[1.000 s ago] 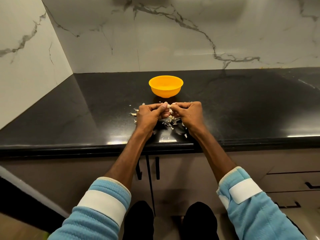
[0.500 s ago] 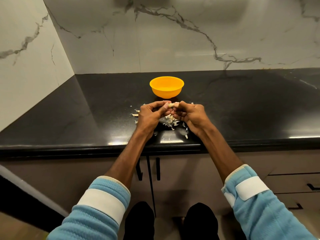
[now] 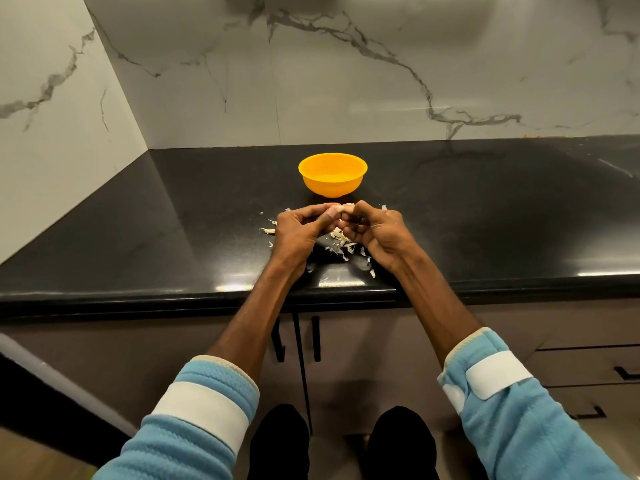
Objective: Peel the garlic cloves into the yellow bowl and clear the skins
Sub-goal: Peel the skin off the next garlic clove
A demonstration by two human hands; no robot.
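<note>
Pinching a garlic clove (image 3: 346,208) between them, the left hand (image 3: 299,232) and the right hand (image 3: 381,233) meet just above the black bench (image 3: 138,237). The fingers of both curl in around the clove, so only a pale bit of it shows at the fingertips. Just beyond the hands, near but apart from them, the yellow bowl (image 3: 332,174) stands upright on the bench; glare makes it hard to tell what it holds. Loose garlic skins (image 3: 343,241) lie scattered on the bench under and between the 2 hands, with a few strays to the left and toward the front edge. Both forearms are bare below light blue sleeves (image 3: 194,427), each with a white band. A white marble wall (image 3: 346,81) with grey veins backs the bench, and 2 dark handles (image 3: 316,337) show on the cupboard doors below.
</note>
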